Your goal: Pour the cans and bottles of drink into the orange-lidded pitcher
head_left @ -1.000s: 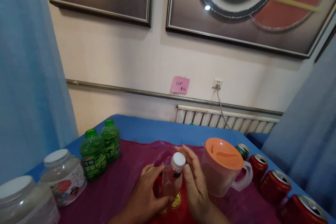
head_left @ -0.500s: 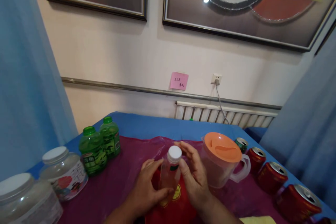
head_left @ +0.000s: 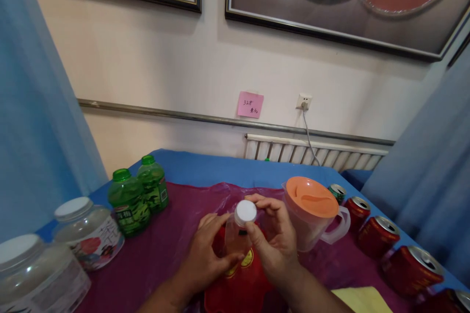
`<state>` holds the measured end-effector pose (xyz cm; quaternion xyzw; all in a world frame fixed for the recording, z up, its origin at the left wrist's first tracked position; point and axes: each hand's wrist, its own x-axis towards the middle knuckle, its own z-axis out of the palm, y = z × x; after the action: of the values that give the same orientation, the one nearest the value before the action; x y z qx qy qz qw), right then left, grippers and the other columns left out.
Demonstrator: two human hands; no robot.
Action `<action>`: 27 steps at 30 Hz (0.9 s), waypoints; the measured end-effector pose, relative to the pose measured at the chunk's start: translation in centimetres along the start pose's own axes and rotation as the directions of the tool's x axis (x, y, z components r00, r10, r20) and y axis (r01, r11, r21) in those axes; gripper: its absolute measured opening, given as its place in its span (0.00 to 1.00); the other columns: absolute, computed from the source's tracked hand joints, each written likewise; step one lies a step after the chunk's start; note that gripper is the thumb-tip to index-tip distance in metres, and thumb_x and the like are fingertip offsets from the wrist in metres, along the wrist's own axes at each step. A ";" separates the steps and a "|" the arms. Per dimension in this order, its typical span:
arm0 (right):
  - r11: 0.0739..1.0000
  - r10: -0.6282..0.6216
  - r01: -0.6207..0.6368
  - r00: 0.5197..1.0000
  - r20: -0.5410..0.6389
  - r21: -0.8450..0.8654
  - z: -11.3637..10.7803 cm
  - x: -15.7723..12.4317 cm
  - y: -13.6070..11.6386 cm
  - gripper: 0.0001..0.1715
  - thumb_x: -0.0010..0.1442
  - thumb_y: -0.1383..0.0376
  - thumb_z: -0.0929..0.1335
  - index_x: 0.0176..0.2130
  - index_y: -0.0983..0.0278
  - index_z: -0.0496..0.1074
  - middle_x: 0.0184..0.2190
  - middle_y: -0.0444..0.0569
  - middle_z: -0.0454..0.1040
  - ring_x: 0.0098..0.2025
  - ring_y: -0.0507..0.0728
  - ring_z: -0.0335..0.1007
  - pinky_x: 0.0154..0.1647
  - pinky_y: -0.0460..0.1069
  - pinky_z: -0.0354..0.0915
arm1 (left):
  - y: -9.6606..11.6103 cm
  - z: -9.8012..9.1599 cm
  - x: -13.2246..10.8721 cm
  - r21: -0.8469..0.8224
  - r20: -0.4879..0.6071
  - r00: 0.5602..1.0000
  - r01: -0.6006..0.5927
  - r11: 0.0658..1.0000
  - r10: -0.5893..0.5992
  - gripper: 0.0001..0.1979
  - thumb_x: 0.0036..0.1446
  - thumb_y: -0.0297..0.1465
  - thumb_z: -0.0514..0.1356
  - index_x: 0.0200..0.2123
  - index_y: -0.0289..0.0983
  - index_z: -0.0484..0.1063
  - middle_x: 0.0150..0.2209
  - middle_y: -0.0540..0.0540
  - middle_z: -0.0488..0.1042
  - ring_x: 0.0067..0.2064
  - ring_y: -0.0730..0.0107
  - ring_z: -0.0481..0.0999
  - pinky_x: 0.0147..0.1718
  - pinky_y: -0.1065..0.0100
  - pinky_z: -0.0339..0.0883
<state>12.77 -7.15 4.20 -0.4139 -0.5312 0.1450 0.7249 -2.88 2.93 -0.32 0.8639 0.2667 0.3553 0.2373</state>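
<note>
A small clear bottle [head_left: 235,239] with a white screw cap [head_left: 246,211] stands upright between my hands, tinted liquid showing in its lower part. My left hand [head_left: 209,249] wraps round the bottle's body, thumb across its front. My right hand [head_left: 273,239] curls at the cap, the thumb on its near edge and the fingers behind it. Beneath lies a red mat or tray [head_left: 238,291] with yellow round prints. Just right of my right hand stands a clear pitcher [head_left: 306,234] with an orange lid [head_left: 312,196].
Green bottles [head_left: 128,205] and white-lidded clear jars [head_left: 88,234] line the left side. Several drink cans [head_left: 378,237] stand along the right. A yellow cloth [head_left: 362,298] lies at the front right on the purple sheet [head_left: 147,269]. Behind are a radiator [head_left: 286,149] and wall.
My right thumb and fingers have closed in on the white cap. My left hand keeps its hold on the bottle. The view has tipped slightly downward.
</note>
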 end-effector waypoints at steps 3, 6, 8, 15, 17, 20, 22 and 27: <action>1.000 0.018 -0.018 1.000 0.008 0.016 0.2 -0.1 -0.1 0.16 0.63 0.65 0.71 0.49 0.58 0.67 0.53 0.54 0.75 0.56 0.62 0.71 0.58 0.61 0.66 | -0.2 0.1 -0.1 0.013 -0.007 1.000 0.001 1.000 -0.001 0.38 0.45 0.55 0.69 0.55 0.41 0.73 0.49 0.39 0.78 0.52 0.48 0.75 0.53 0.47 0.70; 0.997 0.073 -0.074 0.997 0.014 0.020 0.5 0.0 0.0 0.26 0.60 0.64 0.72 0.56 0.58 0.65 0.54 0.53 0.74 0.56 0.61 0.71 0.58 0.59 0.66 | -1.3 0.6 -0.4 0.000 -0.037 0.999 -0.015 1.000 0.015 0.40 0.45 0.57 0.68 0.57 0.42 0.71 0.52 0.38 0.77 0.54 0.46 0.75 0.54 0.46 0.70; 0.991 0.131 -0.130 0.991 0.030 -0.030 0.8 0.3 -0.2 0.34 0.57 0.64 0.73 0.60 0.57 0.63 0.55 0.53 0.74 0.55 0.62 0.72 0.56 0.58 0.68 | -2.5 1.0 -0.7 -0.014 -0.079 0.996 -0.040 0.999 0.039 0.41 0.45 0.59 0.66 0.58 0.43 0.70 0.53 0.38 0.77 0.54 0.46 0.76 0.54 0.46 0.71; 0.953 0.196 -0.158 0.972 0.130 -0.260 0.9 1.4 -2.9 0.14 0.53 0.62 0.75 0.41 0.61 0.74 0.35 0.46 0.78 0.38 0.59 0.72 0.40 0.53 0.69 | -3.9 0.8 -0.5 -0.112 -0.108 0.992 -0.083 0.990 0.071 0.44 0.41 0.61 0.68 0.59 0.47 0.70 0.56 0.42 0.78 0.54 0.45 0.79 0.53 0.52 0.75; 0.970 0.196 -0.180 0.977 0.089 -0.162 -0.2 1.2 -4.2 0.13 0.53 0.61 0.75 0.39 0.60 0.74 0.34 0.45 0.77 0.36 0.57 0.72 0.37 0.52 0.69 | -3.0 0.2 -0.2 -0.221 -0.036 0.997 -0.072 0.973 0.066 0.45 0.43 0.63 0.65 0.63 0.50 0.66 0.58 0.43 0.77 0.56 0.46 0.78 0.54 0.52 0.74; 0.979 0.202 -0.202 0.979 0.024 -0.001 -3.5 0.6 -6.5 0.15 0.53 0.59 0.77 0.40 0.59 0.74 0.34 0.43 0.78 0.35 0.56 0.73 0.35 0.50 0.70 | -1.6 -0.2 0.2 -0.288 -0.023 1.000 -0.022 0.957 0.016 0.39 0.52 0.58 0.62 0.64 0.51 0.62 0.57 0.45 0.77 0.56 0.51 0.78 0.55 0.55 0.73; 0.976 0.217 -0.218 0.975 -0.052 -0.006 -6.7 0.4 -8.4 0.18 0.52 0.58 0.78 0.41 0.59 0.75 0.34 0.44 0.78 0.36 0.57 0.75 0.36 0.50 0.71 | -1.1 0.0 0.4 -0.262 -0.071 0.997 0.018 0.965 -0.038 0.34 0.55 0.54 0.62 0.63 0.50 0.65 0.54 0.46 0.79 0.55 0.53 0.79 0.56 0.56 0.72; 0.923 0.266 -0.319 0.934 -0.239 -0.217 -15.4 0.8 -12.0 0.25 0.50 0.54 0.79 0.44 0.62 0.76 0.39 0.50 0.81 0.40 0.60 0.76 0.41 0.52 0.71 | -1.2 0.9 0.9 -0.205 -0.122 0.987 0.075 0.976 -0.102 0.29 0.57 0.52 0.60 0.58 0.46 0.69 0.49 0.45 0.82 0.51 0.54 0.81 0.54 0.58 0.74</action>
<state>24.05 -20.87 12.33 -0.5904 -0.3996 0.1398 0.6872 -2.02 4.24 -1.17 0.7976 0.2829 0.4256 0.3203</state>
